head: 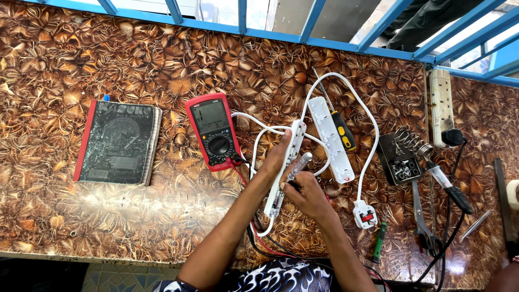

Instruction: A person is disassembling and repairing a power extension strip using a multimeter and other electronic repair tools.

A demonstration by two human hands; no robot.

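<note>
Brown leaf-patterned desk (108,216) carries a red multimeter (213,131) beside the white power strip half (283,167), clamped by the left hand (278,158); the right hand (304,190), gripping a clear-handled screwdriver (298,166), should probably keep it square.

A brown leaf-patterned table (135,216) carries a red-cased multimeter (213,131), a black notebook (118,143) with a red spine, white power strips (330,138), a yellow-and-black screwdriver (343,131) and a white plug (365,214) with a red insert.
</note>
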